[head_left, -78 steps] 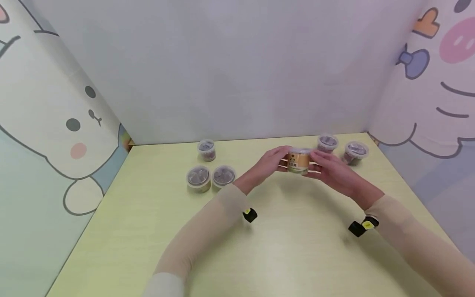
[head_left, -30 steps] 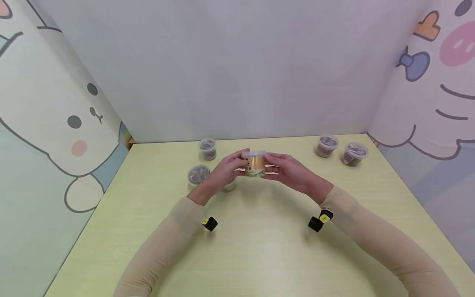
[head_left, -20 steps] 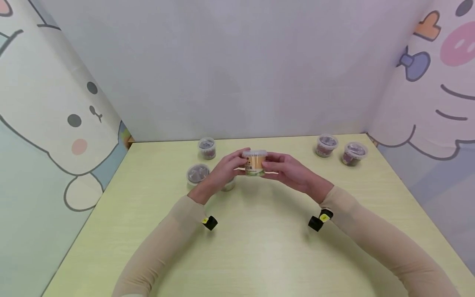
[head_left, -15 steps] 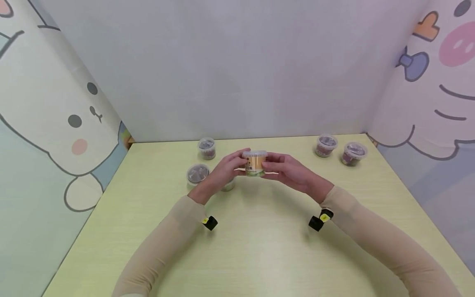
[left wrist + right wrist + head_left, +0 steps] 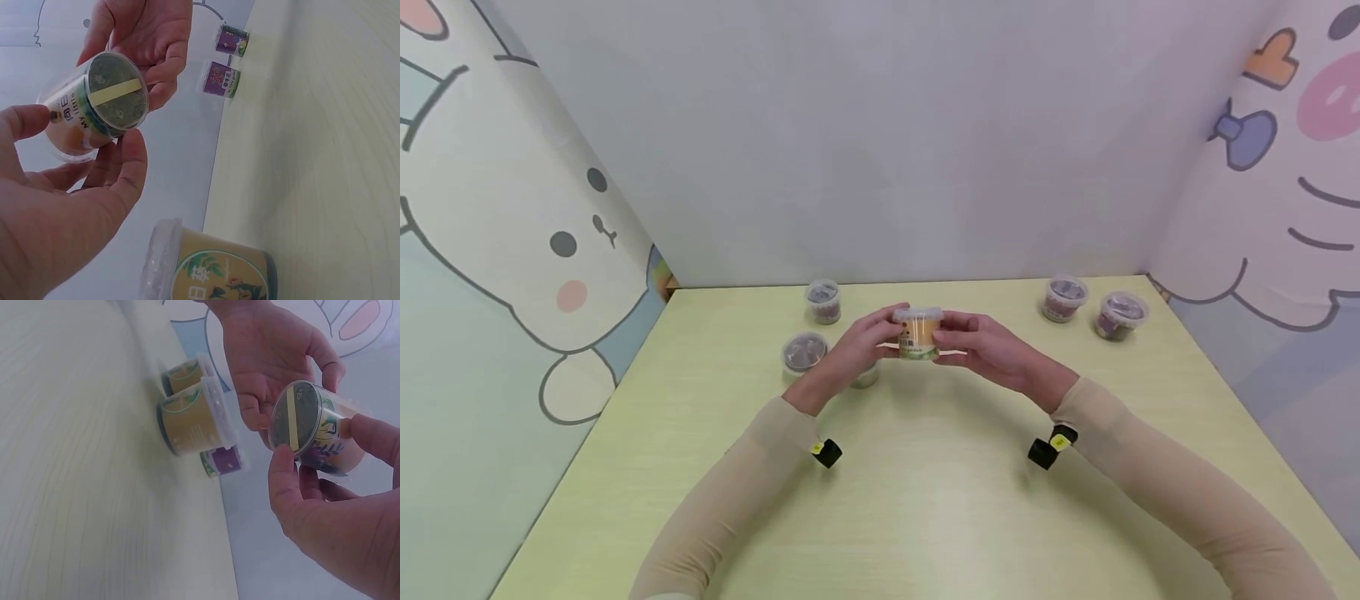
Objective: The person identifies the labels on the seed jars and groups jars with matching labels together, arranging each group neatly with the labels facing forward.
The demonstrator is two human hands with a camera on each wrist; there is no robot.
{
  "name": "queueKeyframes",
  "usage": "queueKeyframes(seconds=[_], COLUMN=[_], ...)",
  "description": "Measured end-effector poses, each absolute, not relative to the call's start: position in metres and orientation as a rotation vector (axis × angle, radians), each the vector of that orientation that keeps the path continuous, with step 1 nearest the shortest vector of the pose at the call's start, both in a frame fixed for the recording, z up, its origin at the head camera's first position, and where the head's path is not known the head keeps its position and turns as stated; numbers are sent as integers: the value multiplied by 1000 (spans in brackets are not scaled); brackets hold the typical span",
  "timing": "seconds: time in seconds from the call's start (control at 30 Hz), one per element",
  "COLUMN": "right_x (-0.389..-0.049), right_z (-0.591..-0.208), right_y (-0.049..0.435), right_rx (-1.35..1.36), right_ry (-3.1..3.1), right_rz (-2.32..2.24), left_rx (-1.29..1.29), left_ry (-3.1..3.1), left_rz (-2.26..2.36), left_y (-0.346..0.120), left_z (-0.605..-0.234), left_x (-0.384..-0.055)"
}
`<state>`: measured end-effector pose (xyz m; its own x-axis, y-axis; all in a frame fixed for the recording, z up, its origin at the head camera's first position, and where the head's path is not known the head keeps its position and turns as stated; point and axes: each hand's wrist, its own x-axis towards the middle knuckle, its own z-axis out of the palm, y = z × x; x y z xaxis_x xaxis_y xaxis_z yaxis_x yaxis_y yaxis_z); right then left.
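Note:
My left hand (image 5: 852, 348) and right hand (image 5: 996, 348) hold one clear lidded plastic tub (image 5: 918, 335) with an orange label, raised above the table. It is upright in the head view. Fingers and thumb grip it from both sides, the right thumb lying on its front. The left wrist view shows the tub's dark underside (image 5: 116, 87), crossed by a pale yellow strip. Behind my left hand stand two larger tubs; one lid (image 5: 805, 352) shows well, while the other tub (image 5: 867, 377) is mostly hidden. In the right wrist view, their orange-brown sides (image 5: 190, 422) are visible.
A small purple-labelled tub (image 5: 823, 302) stands at the back left of the pale yellow table (image 5: 925, 500). Two more purple tubs, one (image 5: 1064, 298) behind the other (image 5: 1121, 316), are at the back right. A white sheet (image 5: 880, 150) rises along the table's rear edge.
Both hands have carried the tub leftward from near the right-hand purple tubs to the middle. My right thumb has shifted onto its front. During the last half second the hold stays nearly still.

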<state>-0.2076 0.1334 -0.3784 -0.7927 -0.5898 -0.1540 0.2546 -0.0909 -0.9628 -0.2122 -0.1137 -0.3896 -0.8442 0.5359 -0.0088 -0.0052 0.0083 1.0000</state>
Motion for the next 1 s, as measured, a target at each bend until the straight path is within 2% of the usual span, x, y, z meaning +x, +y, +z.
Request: queueKeyframes(seconds=[1.0], right_x=[-207], right_z=[-389], right_y=[134], right_rx=[-382], right_ry=[1638], right_rz=[-1952], left_rx=[527], left_ry=[1931], left_rz=[1879], left_y=[-115], left_z=[-392], left_x=[-209])
